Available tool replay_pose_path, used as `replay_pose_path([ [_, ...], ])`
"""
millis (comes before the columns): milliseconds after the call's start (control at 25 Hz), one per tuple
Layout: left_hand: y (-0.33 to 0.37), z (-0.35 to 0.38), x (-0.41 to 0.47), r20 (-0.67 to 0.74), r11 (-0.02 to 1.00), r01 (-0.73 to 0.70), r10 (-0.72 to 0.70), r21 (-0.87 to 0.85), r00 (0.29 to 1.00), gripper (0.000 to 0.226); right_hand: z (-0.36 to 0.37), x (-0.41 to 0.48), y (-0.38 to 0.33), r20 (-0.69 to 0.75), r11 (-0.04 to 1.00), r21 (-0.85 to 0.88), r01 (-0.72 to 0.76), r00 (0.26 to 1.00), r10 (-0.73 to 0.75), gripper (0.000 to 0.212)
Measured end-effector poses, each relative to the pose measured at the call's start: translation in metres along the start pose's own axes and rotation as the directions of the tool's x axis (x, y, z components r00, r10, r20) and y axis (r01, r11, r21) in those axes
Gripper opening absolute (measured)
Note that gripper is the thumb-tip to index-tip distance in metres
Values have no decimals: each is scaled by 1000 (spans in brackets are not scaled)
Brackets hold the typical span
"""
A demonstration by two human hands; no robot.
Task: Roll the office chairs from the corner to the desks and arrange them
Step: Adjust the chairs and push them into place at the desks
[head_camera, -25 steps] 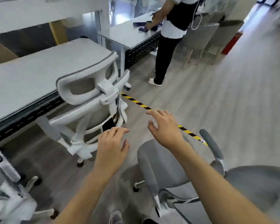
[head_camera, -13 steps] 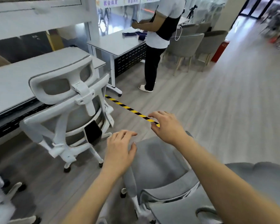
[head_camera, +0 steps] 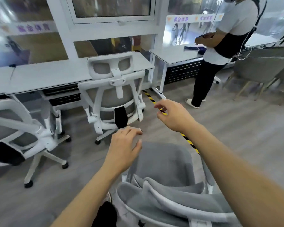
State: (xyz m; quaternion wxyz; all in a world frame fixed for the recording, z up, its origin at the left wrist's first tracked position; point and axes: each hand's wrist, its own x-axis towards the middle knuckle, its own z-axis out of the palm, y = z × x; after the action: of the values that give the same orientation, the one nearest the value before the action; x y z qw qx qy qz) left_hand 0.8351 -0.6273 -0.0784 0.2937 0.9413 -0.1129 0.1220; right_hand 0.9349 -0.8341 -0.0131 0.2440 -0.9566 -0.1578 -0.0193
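Observation:
A white-framed office chair with grey mesh stands tucked against the long white desk, its back toward me. A second one like it sits at the desk on the left. Directly below me is a grey chair, its seat and backrest between my arms. My left hand hovers open above the grey seat's front edge. Further right, my right hand is open in the air with fingers spread. Neither hand holds anything.
A person stands at a smaller white desk at the right. Grey lounge chairs stand behind that person. A yellow-black tape strip runs across the wood floor. Windows line the wall behind the desks.
My view has swung left and up, so the desk row now faces me. Both hands stay open above the grey chair, which sits nearer the desks. The standing person has lifted their hands.

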Motion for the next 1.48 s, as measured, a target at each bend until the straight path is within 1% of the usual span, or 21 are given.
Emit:
replay_pose_path([
  [120, 24, 3, -41, 69, 999, 33, -30, -41, 997, 36, 0, -26, -4, 35, 999, 46, -15, 999, 13, 26],
  [200, 38, 5, -65, 146, 996, 24, -12, -84, 989, 44, 1, -43, -10, 32, 998, 66, -21, 999, 19, 25],
  [320, 51, 6, -97, 246, 986, 28, 14, -164, 969, 48, -6, -77, -15, 5, 995, 99, -21, 1000, 20, 25],
  [400, 55, 9, -114, 270, 964, 61, 11, -257, 963, 54, -16, -105, -7, -58, 995, 92, -35, 997, 41, 24],
  [520, 62, 16, -134, 237, 926, 95, -7, -365, 972, 56, -26, -161, 20, -138, 985, 95, -141, 979, 153, 21],
  [640, 65, 19, -144, 187, 892, 122, -43, -435, 981, 52, -21, -226, 50, -212, 955, 97, -281, 932, 295, 15],
  [800, 70, 21, -160, 161, 874, 147, -80, -463, 984, 53, -2, -314, 71, -346, 877, 171, -450, 806, 481, 34],
  [840, 73, 22, -168, 148, 876, 147, -87, -460, 985, 53, 3, -326, 73, -344, 863, 232, -448, 792, 504, 38],
  [880, 75, 23, -174, 137, 876, 155, -103, -457, 985, 54, 7, -331, 76, -323, 850, 316, -422, 795, 514, 41],
  [920, 76, 25, -180, 125, 876, 170, -126, -452, 984, 55, 11, -330, 79, -297, 838, 387, -385, 808, 509, 43],
  [960, 78, 27, -186, 111, 873, 192, -159, -448, 981, 55, 13, -328, 83, -287, 834, 421, -355, 821, 494, 44],
  [1040, 88, 30, -195, 67, 873, 222, -215, -435, 974, 56, 11, -322, 90, -286, 844, 445, -300, 845, 451, 48],
  [1120, 104, 34, -207, 27, 865, 256, -272, -431, 962, 58, 7, -317, 102, -263, 863, 451, -229, 889, 374, 54],
  [1200, 118, 49, -227, -3, 840, 333, -370, -428, 929, 66, 5, -321, 122, -247, 874, 459, -162, 921, 300, 58],
  [1240, 121, 60, -242, -32, 846, 373, -415, -380, 909, 68, 9, -328, 138, -259, 878, 459, -136, 925, 278, 60],
  [1280, 116, 71, -260, -73, 876, 400, -433, -271, 898, 67, 18, -335, 151, -263, 882, 449, -146, 921, 287, 62],
  [1320, 116, 86, -278, -99, 902, 421, -430, -97, 898, 66, 26, -344, 171, -250, 899, 400, -179, 922, 295, 65],
  [1360, 115, 101, -293, -101, 906, 419, -412, 59, 906, 66, 35, -353, 190, -215, 933, 293, -210, 936, 279, 68],
  [1400, 115, 112, -302, -84, 898, 417, -408, 143, 909, 66, 44, -360, 207, -164, 965, 159, -207, 959, 233, 70],
  [1440, 116, 122, -308, -79, 887, 424, -417, 182, 906, 65, 51, -363, 222, -124, 983, 60, -173, 976, 180, 69],
  [1480, 122, 127, -310, -95, 875, 447, -437, 188, 895, 65, 55, -361, 230, -105, 990, 20, -140, 984, 142, 67],
])
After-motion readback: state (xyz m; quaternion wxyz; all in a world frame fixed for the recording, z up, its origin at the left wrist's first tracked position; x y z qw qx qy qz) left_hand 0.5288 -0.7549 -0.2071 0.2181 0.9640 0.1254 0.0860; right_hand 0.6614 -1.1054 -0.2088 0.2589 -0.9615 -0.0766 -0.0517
